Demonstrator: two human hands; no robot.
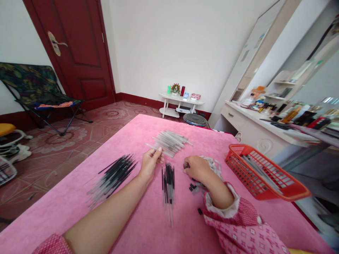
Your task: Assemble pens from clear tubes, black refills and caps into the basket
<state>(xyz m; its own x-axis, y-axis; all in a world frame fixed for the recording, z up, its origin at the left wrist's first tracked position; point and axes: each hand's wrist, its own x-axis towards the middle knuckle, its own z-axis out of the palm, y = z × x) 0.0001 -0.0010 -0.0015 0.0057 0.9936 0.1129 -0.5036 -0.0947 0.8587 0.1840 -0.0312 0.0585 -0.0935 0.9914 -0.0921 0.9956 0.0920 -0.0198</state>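
Observation:
My left hand (pixel 151 162) pinches a thin clear tube (pixel 150 145) at the near edge of a loose pile of clear and grey tubes (pixel 172 140). My right hand (pixel 196 168) is closed with curled fingers over the table; what is between its fingertips is too small to name. Under and beside it lie clear plastic pieces (pixel 215 165) and small black caps (pixel 192 187). Between my forearms rests a small bundle of thin black-and-clear sticks (pixel 168 183). A larger heap of similar sticks (pixel 116 178) lies to the left of my left arm.
The pink-covered table (pixel 137 134) fills the foreground. On its right side stands a red plastic basket (pixel 265 176) holding grey sticks. A white dresser (pixel 265 123) with bottles is at the right. Beyond the table are a round stool (pixel 195 120) and a low white stand (pixel 169 112).

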